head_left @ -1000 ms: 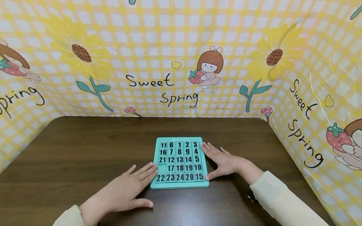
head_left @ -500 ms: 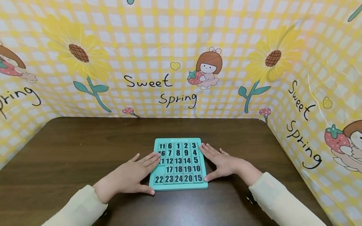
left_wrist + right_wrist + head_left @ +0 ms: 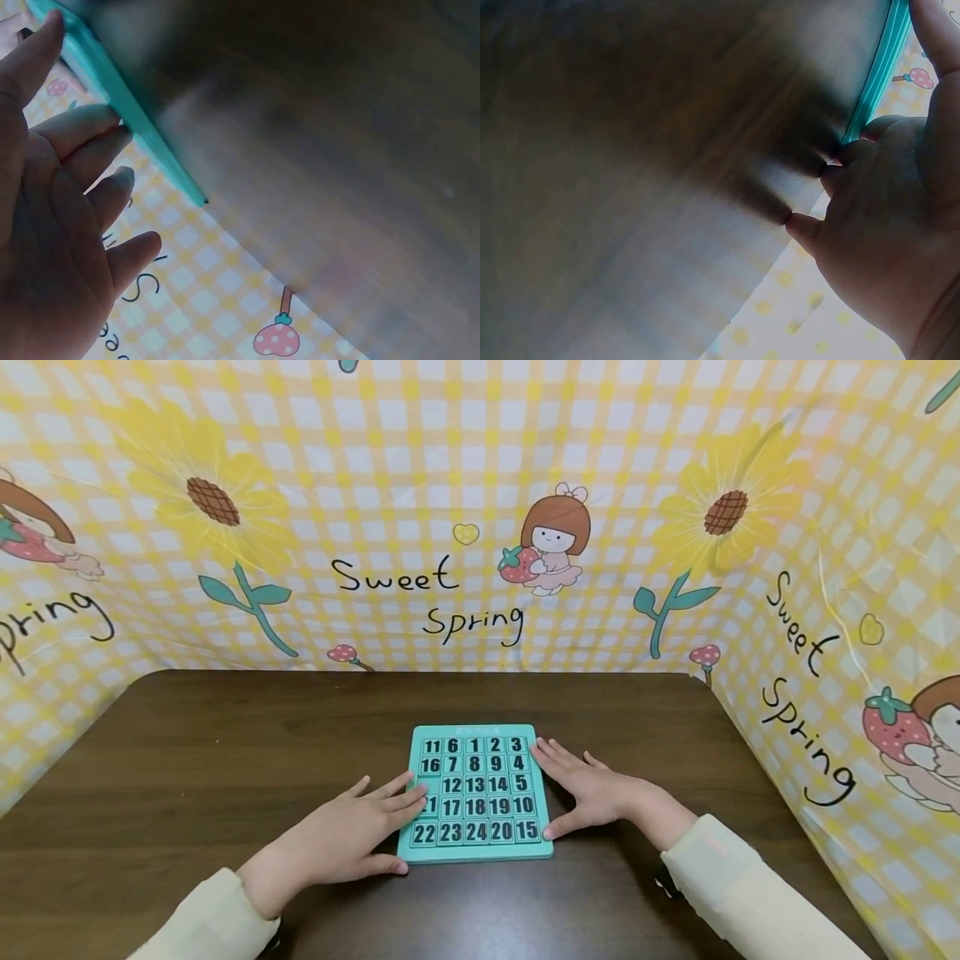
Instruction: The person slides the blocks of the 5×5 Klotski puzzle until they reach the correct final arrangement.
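- Patterned cloth [image 3: 315,485], across the upper frame: hangs behind and beside the worktop, presumably as a screen.
- Worktop [image 3: 225,760], lower half of the frame: dark and flat, giving the board level support.
- Number board [image 3: 480,852], lower centre: lies flat between the hands, its numerals upright for reading.
- Left grip [image 3: 348,831], lower left of centre: fingers extended, thumb parted; fingertips over the leftmost column, thumb at the board's lower-left corner, perhaps as a brace.
- Right grip [image 3: 588,789], lower right of centre: spread along the board's right edge, likely resisting sideways drift.
- Partly covered tile [image 3: 432,807], beside the left fingertips; pressure cannot be told.
- Bare slot [image 3: 434,783], directly above that tile: gives tiles room to shift.
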`<action>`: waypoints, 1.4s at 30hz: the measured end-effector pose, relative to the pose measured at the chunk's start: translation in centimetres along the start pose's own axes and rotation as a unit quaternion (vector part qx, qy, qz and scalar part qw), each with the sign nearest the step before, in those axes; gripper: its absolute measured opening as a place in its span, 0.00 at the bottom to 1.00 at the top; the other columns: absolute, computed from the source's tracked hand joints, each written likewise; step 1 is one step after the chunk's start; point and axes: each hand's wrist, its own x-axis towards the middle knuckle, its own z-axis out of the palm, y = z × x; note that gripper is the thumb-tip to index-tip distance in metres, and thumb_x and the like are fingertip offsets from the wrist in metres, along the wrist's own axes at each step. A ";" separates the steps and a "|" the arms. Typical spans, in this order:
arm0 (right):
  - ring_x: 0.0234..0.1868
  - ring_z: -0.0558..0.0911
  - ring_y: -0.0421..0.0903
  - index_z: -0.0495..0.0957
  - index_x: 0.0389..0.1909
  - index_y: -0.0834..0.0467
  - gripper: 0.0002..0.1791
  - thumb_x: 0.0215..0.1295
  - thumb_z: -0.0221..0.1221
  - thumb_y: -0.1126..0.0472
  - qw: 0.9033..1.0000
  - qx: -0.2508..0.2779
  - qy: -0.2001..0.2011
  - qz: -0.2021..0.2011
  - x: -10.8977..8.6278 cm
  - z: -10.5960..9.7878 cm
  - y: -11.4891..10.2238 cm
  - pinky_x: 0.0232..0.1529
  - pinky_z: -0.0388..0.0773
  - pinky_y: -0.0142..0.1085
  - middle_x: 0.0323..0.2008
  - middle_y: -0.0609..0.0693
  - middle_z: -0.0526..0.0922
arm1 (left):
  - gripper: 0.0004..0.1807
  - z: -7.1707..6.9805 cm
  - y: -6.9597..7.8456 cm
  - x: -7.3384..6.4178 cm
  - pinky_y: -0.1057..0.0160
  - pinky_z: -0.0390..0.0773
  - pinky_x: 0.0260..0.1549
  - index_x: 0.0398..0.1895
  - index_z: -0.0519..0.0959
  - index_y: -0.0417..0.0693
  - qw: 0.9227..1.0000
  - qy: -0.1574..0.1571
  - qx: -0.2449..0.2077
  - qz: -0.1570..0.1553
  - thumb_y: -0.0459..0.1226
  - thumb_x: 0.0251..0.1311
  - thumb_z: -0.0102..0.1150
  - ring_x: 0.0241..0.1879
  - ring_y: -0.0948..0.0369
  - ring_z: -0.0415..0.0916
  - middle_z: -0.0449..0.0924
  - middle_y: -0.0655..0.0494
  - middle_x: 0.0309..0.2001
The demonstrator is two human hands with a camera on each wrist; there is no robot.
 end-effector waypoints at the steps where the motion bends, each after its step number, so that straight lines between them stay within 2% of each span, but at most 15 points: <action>1: 0.82 0.35 0.53 0.36 0.81 0.53 0.66 0.54 0.66 0.31 1.000 0.001 0.001 -0.001 0.0 0.0 0.0 0.74 0.38 0.67 0.81 0.51 0.33 | 0.43 0.0 0.1 0.0 0.28 0.60 0.64 0.73 0.66 0.45 1.000 -0.001 -0.001 0.001 0.61 0.62 0.58 0.78 0.47 0.51 0.61 0.51 0.76; 7: 0.82 0.36 0.53 0.37 0.81 0.54 0.66 0.54 0.66 0.31 1.000 0.003 0.002 -0.001 0.0 0.1 0.0 0.74 0.38 0.67 0.81 0.51 0.34 | 0.43 0.0 0.4 -0.3 0.28 0.60 0.64 0.73 0.67 0.47 1.000 -0.010 -0.013 -0.003 0.61 0.60 0.59 0.78 0.47 0.50 0.61 0.53 0.76; 12: 0.82 0.36 0.53 0.36 0.81 0.53 0.66 0.54 0.66 0.31 1.000 0.004 0.001 -0.003 0.0 0.1 0.1 0.74 0.38 0.67 0.81 0.52 0.34 | 0.48 0.0 -0.3 -0.4 0.28 0.59 0.64 0.75 0.63 0.47 1.000 0.002 -0.022 -0.011 0.66 0.58 0.54 0.78 0.47 0.49 0.57 0.53 0.78; 18: 0.82 0.35 0.52 0.36 0.81 0.53 0.66 0.54 0.66 0.31 1.000 0.001 0.003 -0.005 0.1 0.1 0.1 0.74 0.38 0.67 0.81 0.51 0.33 | 0.59 -0.2 -1.8 0.7 0.29 0.55 0.67 0.78 0.56 0.45 0.999 0.009 -0.031 -0.036 0.74 0.51 0.52 0.79 0.49 0.46 0.50 0.51 0.80; 21: 0.81 0.34 0.51 0.34 0.81 0.51 0.67 0.53 0.66 0.30 1.000 -0.002 -0.001 -0.003 0.2 0.0 0.0 0.74 0.37 0.66 0.81 0.50 0.32 | 0.65 -0.2 -2.3 1.4 0.30 0.53 0.68 0.79 0.52 0.46 0.998 -0.002 -0.041 -0.046 0.77 0.45 0.54 0.80 0.50 0.44 0.47 0.52 0.80; 28: 0.82 0.35 0.52 0.35 0.81 0.53 0.66 0.54 0.66 0.31 1.000 0.001 0.002 -0.006 0.2 0.0 -0.2 0.74 0.37 0.67 0.81 0.51 0.33 | 0.74 -0.1 -2.7 2.5 0.30 0.49 0.70 0.80 0.49 0.45 0.998 -0.030 -0.044 -0.046 0.77 0.33 0.62 0.80 0.51 0.41 0.42 0.51 0.81; 35: 0.82 0.35 0.52 0.35 0.81 0.52 0.66 0.54 0.66 0.31 1.000 -0.002 0.003 -0.004 0.2 -0.1 -0.2 0.74 0.37 0.67 0.81 0.51 0.33 | 0.72 -0.2 -2.5 2.6 0.30 0.49 0.70 0.79 0.51 0.45 0.997 -0.037 -0.044 -0.049 0.75 0.34 0.65 0.80 0.52 0.41 0.44 0.51 0.81; 42: 0.81 0.35 0.52 0.36 0.81 0.53 0.66 0.54 0.66 0.31 1.000 -0.001 0.001 -0.003 0.0 0.0 0.0 0.74 0.37 0.67 0.81 0.51 0.33 | 0.64 -0.1 -1.7 2.2 0.29 0.50 0.69 0.79 0.54 0.46 0.997 -0.036 -0.058 -0.043 0.72 0.43 0.64 0.80 0.51 0.44 0.48 0.51 0.80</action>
